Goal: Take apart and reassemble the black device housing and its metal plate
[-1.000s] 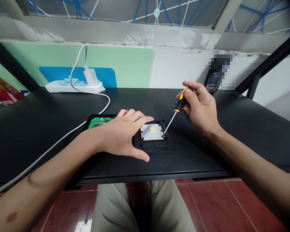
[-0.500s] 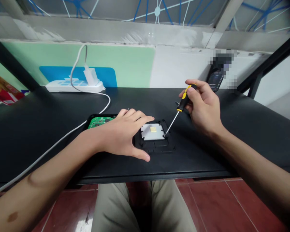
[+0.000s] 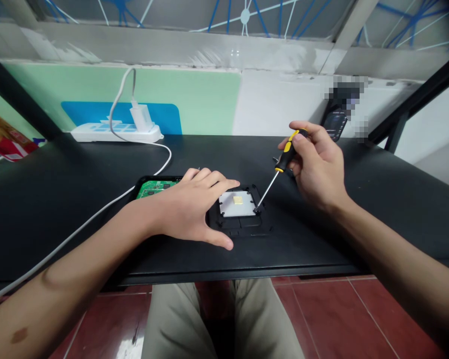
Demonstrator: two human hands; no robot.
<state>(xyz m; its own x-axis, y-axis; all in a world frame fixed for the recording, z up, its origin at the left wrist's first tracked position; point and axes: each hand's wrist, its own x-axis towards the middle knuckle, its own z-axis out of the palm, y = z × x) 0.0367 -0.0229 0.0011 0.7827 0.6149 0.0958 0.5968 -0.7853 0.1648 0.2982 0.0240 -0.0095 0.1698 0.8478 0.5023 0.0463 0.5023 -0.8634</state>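
1. The black frame (image 3: 243,219) lies flat near the front edge of the bench (image 3: 377,209), with a square grey plate (image 3: 236,204) seated in it and a small yellow pad (image 3: 238,200) at the plate's middle.
2. The screwdriver (image 3: 275,174) leans from upper right down to the plate's right near corner, its thin steel tip resting there. Over the last second the handle has shifted slightly up and to the right while the tip has stayed at that corner; that looks like turning in place, not moving on.
3. The right hand (image 3: 318,164) pinches the black-and-yellow handle between thumb and fingertips.
4. The left hand (image 3: 194,209) lies spread, palm down, pressing the frame's left side, unmoved from before.
5. Behind the left hand sits a green circuit board (image 3: 153,188) in a black tray.
6. A smooth white cable (image 3: 97,214) curves across the matte bench to a charger (image 3: 140,117) in a white power strip (image 3: 115,133) at the wall.
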